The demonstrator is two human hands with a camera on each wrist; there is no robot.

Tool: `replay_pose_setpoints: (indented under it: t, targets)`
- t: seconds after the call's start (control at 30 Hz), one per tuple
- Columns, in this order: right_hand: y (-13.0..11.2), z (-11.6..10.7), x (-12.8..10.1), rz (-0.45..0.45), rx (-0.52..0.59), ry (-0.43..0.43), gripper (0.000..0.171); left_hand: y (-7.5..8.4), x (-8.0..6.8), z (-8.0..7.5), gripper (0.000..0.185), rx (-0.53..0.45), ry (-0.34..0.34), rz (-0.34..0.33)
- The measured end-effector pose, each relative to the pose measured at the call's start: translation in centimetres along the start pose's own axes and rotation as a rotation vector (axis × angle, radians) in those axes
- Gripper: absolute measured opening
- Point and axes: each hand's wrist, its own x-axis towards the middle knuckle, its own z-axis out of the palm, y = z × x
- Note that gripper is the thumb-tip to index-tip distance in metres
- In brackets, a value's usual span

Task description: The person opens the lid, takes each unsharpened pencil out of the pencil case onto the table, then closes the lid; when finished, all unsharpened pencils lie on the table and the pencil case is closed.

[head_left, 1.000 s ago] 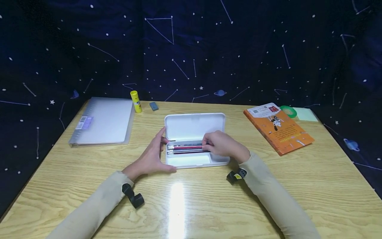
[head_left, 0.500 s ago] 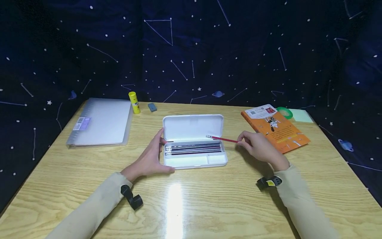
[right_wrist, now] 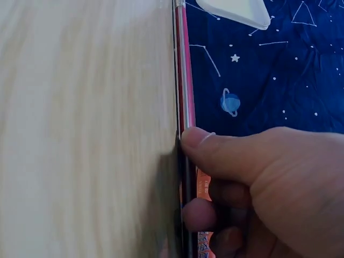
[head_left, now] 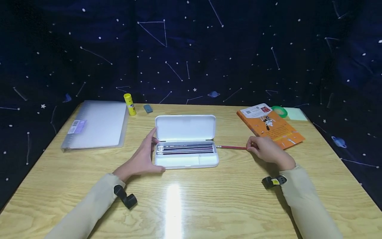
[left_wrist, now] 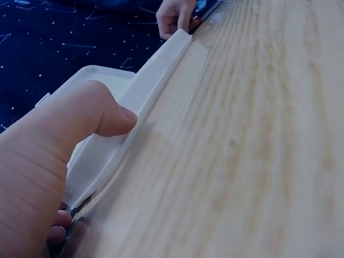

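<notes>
Dark blue star-patterned cloth hangs behind a wooden table (head_left: 191,205). At the table's middle lies an open white pencil case (head_left: 185,141), its lid raised toward the cloth and a row of pencils (head_left: 185,148) lying in the rear compartment. The left hand (head_left: 140,158) rests against the case's left end, thumb along the front edge and fingers spread toward the hinge. The right hand (head_left: 267,151) pinches one end of a red pencil (head_left: 232,147) between thumb and fingers; the pencil lies low over the table just right of the case, its far end almost at the case's right wall. An orange book (head_left: 270,126) lies just behind the right hand. A clear folder (head_left: 95,124), a yellow glue stick (head_left: 129,104) and a grey eraser (head_left: 147,108) sit at the far left.
</notes>
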Motion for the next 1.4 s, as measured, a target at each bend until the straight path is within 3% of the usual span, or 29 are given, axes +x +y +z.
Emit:
replay_pose_setpoints:
  t: [0.3, 0.47, 0.7, 0.97, 1.2, 1.4]
  targets:
    - [-0.2, 0.0, 0.3, 0.013, 0.035, -0.013, 0.008, -0.2, -0.1, -0.1, 0.136, 0.002, 0.01, 0.014]
    - [-1.7, -0.5, 1.2, 0.048, 0.049, -0.019, 0.014, -0.2, -0.1, -0.1, 0.134, 0.002, 0.014, 0.016]
    - [-5.8, 0.1, 4.2, -0.071, 0.102, 0.039, 0.014, -0.1, -0.3, -0.3, 0.135, -0.002, -0.001, -0.013]
    - [-10.4, 2.3, 7.2, -0.222, 0.165, -0.048, 0.014, -0.1, 0.0, -0.1, 0.136, -0.008, -0.012, -0.007]
    - [-12.5, 3.6, 8.8, -0.297, 0.136, -0.08, 0.018, -0.1, 0.0, -0.2, 0.135, -0.025, -0.01, -0.001]
    - [-13.4, 4.1, 9.4, -0.3, 0.131, -0.098, 0.015, -0.1, -0.1, -0.2, 0.135, -0.021, -0.01, -0.009]
